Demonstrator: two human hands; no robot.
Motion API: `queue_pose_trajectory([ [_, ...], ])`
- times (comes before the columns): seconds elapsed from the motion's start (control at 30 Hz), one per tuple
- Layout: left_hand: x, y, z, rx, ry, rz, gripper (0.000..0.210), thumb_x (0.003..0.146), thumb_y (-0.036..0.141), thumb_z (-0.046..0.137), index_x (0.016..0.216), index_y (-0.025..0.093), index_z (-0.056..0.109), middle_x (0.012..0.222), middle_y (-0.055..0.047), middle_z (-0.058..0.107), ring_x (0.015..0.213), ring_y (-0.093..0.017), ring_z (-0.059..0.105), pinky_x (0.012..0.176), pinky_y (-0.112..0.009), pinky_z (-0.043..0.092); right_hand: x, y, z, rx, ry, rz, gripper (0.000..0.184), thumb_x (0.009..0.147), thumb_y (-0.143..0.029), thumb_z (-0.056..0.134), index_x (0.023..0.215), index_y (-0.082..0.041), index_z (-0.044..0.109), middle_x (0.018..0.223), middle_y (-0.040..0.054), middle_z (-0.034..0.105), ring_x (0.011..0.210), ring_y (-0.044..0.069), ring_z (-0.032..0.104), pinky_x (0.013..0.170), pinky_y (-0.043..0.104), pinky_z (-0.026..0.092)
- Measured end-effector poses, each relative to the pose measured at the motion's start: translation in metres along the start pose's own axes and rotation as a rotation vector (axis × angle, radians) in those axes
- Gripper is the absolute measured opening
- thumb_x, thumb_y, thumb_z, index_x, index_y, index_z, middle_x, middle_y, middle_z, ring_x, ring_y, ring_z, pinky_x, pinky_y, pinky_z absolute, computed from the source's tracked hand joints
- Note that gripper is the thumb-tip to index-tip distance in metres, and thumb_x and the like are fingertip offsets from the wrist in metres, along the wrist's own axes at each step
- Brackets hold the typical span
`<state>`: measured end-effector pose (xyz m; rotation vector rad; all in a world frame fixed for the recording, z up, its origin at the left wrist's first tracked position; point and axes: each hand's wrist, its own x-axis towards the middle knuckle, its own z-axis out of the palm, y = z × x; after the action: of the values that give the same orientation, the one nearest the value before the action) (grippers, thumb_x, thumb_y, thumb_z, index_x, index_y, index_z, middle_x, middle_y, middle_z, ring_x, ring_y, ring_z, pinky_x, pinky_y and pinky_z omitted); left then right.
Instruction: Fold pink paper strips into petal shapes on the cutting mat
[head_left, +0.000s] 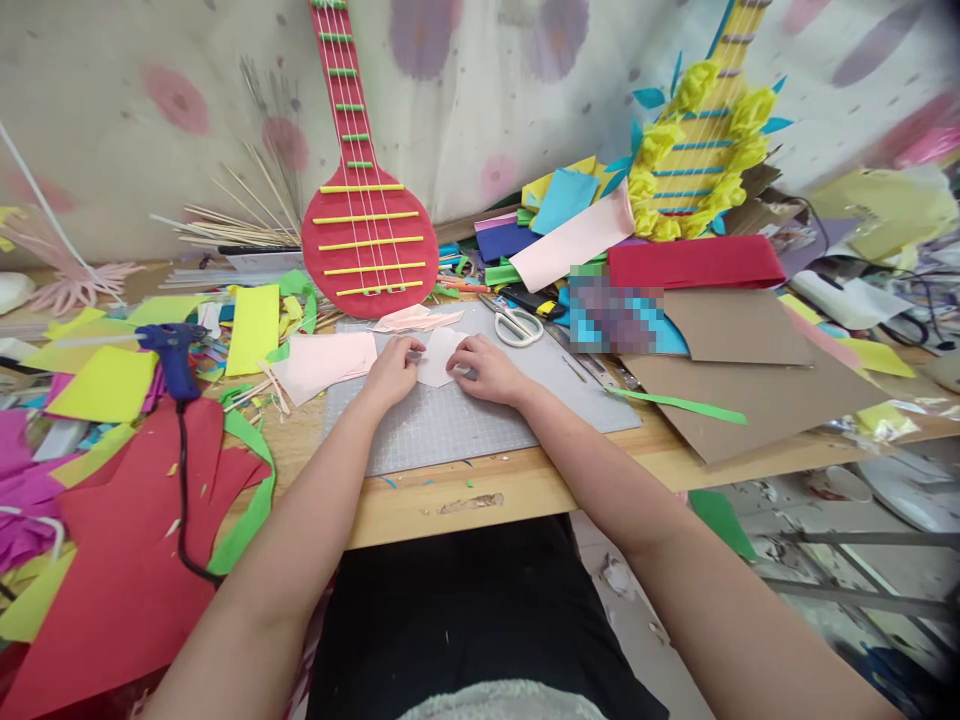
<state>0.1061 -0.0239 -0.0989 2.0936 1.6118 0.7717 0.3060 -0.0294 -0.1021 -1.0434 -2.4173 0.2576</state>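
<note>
A small piece of pale pink paper [437,358] with pointed edges lies between my hands on the grey cutting mat [435,440]. At its left edge, the curled fingers of my left hand [396,372] grip the paper. My right hand [489,370] has bent fingers closed on the opposite edge. Just behind are folded pale pink pieces [417,319], and a stack of pale pink paper [330,362] sits to the left. Scissors [517,325] with white handles rest beyond my right hand.
A red paper lute [370,250] stands behind the mat; a yellow, flower-trimmed one [694,160] is at the back right. Brown cardboard [750,395] lies right. On the left are a blue glue gun [174,355] with its cord and red paper [142,540].
</note>
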Motion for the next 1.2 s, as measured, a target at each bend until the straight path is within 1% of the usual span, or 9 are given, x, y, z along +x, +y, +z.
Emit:
queue_pose_trajectory([
  [0.13,-0.006,-0.003,-0.004,0.029,-0.112,0.189,0.04,0.063,0.0,0.043,0.092,0.02,0.061,0.1,-0.003,0.065,0.096,-0.019,0.056,0.089,-0.034,0.045,-0.001,0.011,0.002,-0.044,0.058,0.076,0.027,0.074,-0.004,0.048,0.084,-0.02,0.068,0.091,0.0064,0.056,0.09,0.02,0.046,0.082,0.033,0.039],
  [0.23,-0.008,-0.005,-0.005,0.078,-0.11,0.327,0.044,0.058,0.001,0.048,0.094,0.021,0.063,0.111,-0.002,0.063,0.11,-0.022,0.049,0.099,-0.038,0.038,0.0,0.015,0.004,-0.055,0.101,0.138,0.032,0.073,-0.001,0.044,0.081,-0.02,0.069,0.089,0.0067,0.057,0.089,0.02,0.046,0.082,0.033,0.038],
  [0.37,-0.007,-0.009,-0.004,0.077,-0.069,0.347,0.036,0.065,0.01,0.057,0.099,0.02,0.062,0.117,-0.005,0.06,0.113,-0.022,0.048,0.102,-0.039,0.035,0.001,0.014,0.005,-0.035,0.124,0.169,0.032,0.073,-0.001,0.044,0.08,-0.019,0.069,0.089,0.0067,0.058,0.089,0.019,0.046,0.083,0.033,0.038],
  [0.53,-0.002,-0.006,-0.001,0.068,-0.029,0.355,0.011,0.075,0.022,0.059,0.083,0.021,0.066,0.108,-0.005,0.064,0.107,-0.021,0.05,0.098,-0.039,0.038,0.002,0.009,0.002,0.031,0.071,0.154,0.028,0.072,-0.003,0.047,0.083,-0.017,0.068,0.084,0.0057,0.059,0.084,0.018,0.049,0.08,0.03,0.039],
  [0.67,-0.001,0.0,-0.002,0.04,0.004,0.417,0.007,0.075,0.023,0.059,0.074,0.02,0.065,0.098,-0.004,0.066,0.101,-0.02,0.053,0.093,-0.037,0.04,0.003,0.007,0.002,0.072,0.042,0.135,0.026,0.073,-0.005,0.048,0.085,-0.017,0.067,0.08,0.0045,0.061,0.08,0.016,0.051,0.078,0.029,0.039],
  [0.73,-0.001,0.003,-0.001,0.054,-0.029,0.409,0.008,0.076,0.023,0.058,0.075,0.02,0.064,0.094,-0.003,0.067,0.096,-0.02,0.055,0.09,-0.038,0.04,0.003,0.006,0.003,0.088,0.039,0.133,0.023,0.076,-0.008,0.049,0.086,-0.017,0.067,0.08,0.0044,0.062,0.081,0.016,0.052,0.079,0.029,0.039],
  [0.87,-0.002,0.007,0.003,0.142,-0.091,0.294,0.012,0.078,0.029,0.056,0.078,0.02,0.065,0.086,-0.003,0.067,0.089,-0.021,0.056,0.086,-0.04,0.038,0.005,0.006,0.006,0.123,0.039,0.181,0.022,0.08,-0.011,0.047,0.09,-0.017,0.066,0.083,0.0046,0.063,0.082,0.016,0.053,0.08,0.03,0.039],
  [1.1,0.0,0.013,0.011,0.185,-0.098,0.19,0.01,0.077,0.029,0.057,0.08,0.021,0.062,0.084,-0.002,0.066,0.09,-0.022,0.055,0.089,-0.042,0.032,0.006,0.003,0.006,0.178,0.041,0.26,0.024,0.08,-0.013,0.048,0.1,-0.017,0.062,0.081,0.003,0.062,0.075,0.014,0.052,0.076,0.028,0.04],
  [1.2,0.0,0.014,0.011,0.137,-0.085,0.146,0.015,0.075,0.026,0.058,0.089,0.022,0.057,0.083,-0.001,0.065,0.088,-0.02,0.055,0.09,-0.041,0.031,0.007,0.002,0.005,0.187,0.031,0.279,0.023,0.08,-0.013,0.047,0.099,-0.016,0.061,0.081,0.0029,0.061,0.074,0.013,0.051,0.075,0.028,0.04],
])
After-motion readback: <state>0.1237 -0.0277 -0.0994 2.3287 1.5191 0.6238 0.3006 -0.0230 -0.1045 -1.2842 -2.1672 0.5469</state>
